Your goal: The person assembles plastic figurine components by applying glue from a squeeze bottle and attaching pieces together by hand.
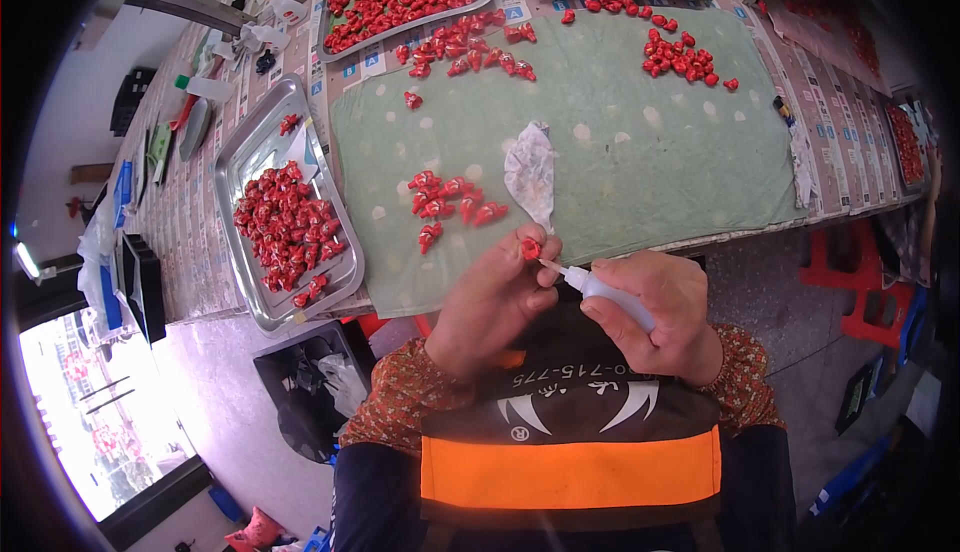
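Note:
Between the fingertips of my left hand [490, 297] is a small red piece [531, 248], held up just in front of the table edge. My right hand [660, 312] grips a translucent squeeze bottle [618, 299], whose thin nozzle points left at the red piece; whether the tip touches it I cannot tell. Beyond my hands a crumpled white cloth [531, 167] lies on the green spotted cloth [600, 207]. Left of it sits a loose group of red figure-like pieces [450, 197] with pale markings.
A metal tray [350, 277] of marked red pieces stands at the left. A larger tray [400, 40] at the back holds many more. Another small pile [680, 57] of red pieces lies at the far right. Red stools [850, 272] stand on the floor to the right.

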`<state>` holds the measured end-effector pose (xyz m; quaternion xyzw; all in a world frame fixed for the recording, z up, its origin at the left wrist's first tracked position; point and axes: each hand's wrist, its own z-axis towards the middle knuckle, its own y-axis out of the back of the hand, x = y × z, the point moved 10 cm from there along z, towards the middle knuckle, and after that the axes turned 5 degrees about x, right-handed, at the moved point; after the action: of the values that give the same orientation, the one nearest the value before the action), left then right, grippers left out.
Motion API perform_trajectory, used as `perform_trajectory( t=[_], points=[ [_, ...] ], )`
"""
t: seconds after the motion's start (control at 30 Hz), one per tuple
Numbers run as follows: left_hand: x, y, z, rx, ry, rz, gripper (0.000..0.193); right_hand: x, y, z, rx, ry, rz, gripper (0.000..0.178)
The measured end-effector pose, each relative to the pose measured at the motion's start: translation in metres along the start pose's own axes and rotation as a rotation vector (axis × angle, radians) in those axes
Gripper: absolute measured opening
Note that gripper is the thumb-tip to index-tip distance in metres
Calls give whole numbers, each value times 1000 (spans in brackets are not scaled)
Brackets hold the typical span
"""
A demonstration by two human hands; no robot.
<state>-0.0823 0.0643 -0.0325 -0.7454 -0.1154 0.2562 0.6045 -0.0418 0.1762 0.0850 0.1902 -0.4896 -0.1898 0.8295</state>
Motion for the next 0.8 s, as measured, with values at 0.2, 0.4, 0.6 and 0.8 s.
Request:
perform_trajectory(
  t=[0.2, 0.4, 0.6, 0.8],
  points=[
    [1, 3, -1, -24, 15, 38, 20, 0, 0, 1, -5, -13, 2, 33],
    [2, 3, -3, -61, 23, 72, 21, -1, 2, 1, -27, -7, -12, 32],
    [3, 2, -2, -80, 25, 67, 20, -1, 3, 1, -48, 2, -16, 32],
    [1, 3, -3, -117, 8, 126, 18, -1, 4, 0, -55, -2, -51, 33]
  ],
)
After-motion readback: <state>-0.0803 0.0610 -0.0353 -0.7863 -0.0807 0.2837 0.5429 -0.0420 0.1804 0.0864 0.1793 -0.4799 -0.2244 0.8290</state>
